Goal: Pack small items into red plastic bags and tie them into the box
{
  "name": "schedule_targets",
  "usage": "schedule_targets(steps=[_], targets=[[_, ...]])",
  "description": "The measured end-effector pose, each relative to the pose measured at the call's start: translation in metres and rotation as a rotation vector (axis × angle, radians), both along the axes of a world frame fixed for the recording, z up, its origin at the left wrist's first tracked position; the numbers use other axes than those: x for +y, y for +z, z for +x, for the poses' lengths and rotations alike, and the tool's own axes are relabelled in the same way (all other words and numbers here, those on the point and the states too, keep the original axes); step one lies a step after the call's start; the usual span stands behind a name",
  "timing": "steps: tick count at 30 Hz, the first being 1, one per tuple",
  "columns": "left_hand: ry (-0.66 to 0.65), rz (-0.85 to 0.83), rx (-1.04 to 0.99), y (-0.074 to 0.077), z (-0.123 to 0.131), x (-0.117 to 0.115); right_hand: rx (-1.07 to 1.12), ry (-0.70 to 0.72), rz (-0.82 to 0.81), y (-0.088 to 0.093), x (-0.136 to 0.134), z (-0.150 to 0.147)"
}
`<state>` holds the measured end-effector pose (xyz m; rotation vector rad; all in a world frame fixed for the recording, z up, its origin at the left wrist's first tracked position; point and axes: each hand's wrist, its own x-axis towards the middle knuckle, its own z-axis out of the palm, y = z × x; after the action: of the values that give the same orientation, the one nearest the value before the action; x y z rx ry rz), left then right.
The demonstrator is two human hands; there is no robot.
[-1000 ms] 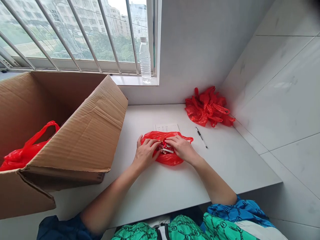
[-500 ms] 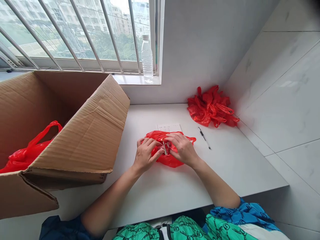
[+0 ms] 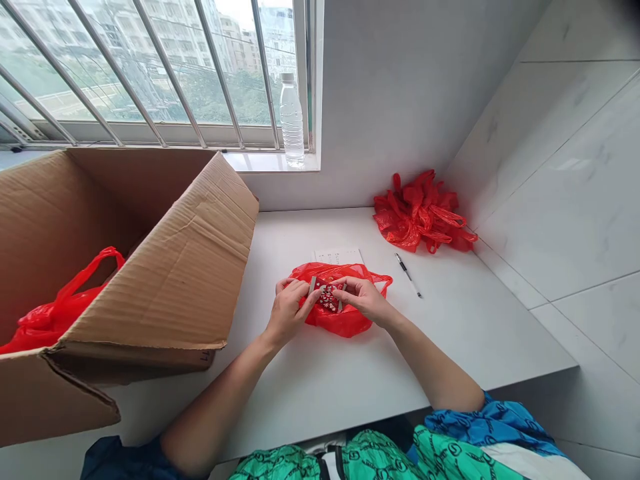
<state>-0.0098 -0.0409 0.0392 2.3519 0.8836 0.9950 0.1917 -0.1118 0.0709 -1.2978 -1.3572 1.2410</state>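
Note:
A red plastic bag [image 3: 345,325] lies opened on the white table. Over its mouth I hold a small dark-red packet with white print [image 3: 329,297], its kind too small to make out. My left hand [image 3: 289,305] pinches the packet's left side between thumb and fingers. At its right side, my right hand [image 3: 367,299] closes thumb and fingers on it. A sheet of paper with rows of marks [image 3: 339,256] lies just behind the bag, partly covered by it. To the right rests a black and white pen [image 3: 409,275].
A large open cardboard box [image 3: 165,280] stands at the left, with a filled red bag [image 3: 55,310] inside. Crumpled red bags [image 3: 423,212] are heaped at the back right by the wall. A clear water bottle [image 3: 291,123] stands on the sill of the barred window.
The packet, earlier mostly down in the bag's mouth between my spread hands, now shows its printed face. My fingers have closed on its two sides.

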Motion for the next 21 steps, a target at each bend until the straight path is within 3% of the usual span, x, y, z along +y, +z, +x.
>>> schedule_targets(steps=[11, 19, 21], targets=[[-0.062, -0.155, -0.078, -0.0037, 0.0037, -0.0001, 0.137, 0.004, -0.044, -0.0007, 0.002, -0.0007], [-0.048, -0.109, -0.022, -0.0046, 0.0014, 0.003, 0.077, 0.014, -0.035, 0.0008, 0.0022, -0.0003], [-0.044, -0.056, 0.037, -0.0028, -0.0022, 0.0045, 0.018, -0.046, 0.02, 0.0017, 0.0021, 0.0051]])
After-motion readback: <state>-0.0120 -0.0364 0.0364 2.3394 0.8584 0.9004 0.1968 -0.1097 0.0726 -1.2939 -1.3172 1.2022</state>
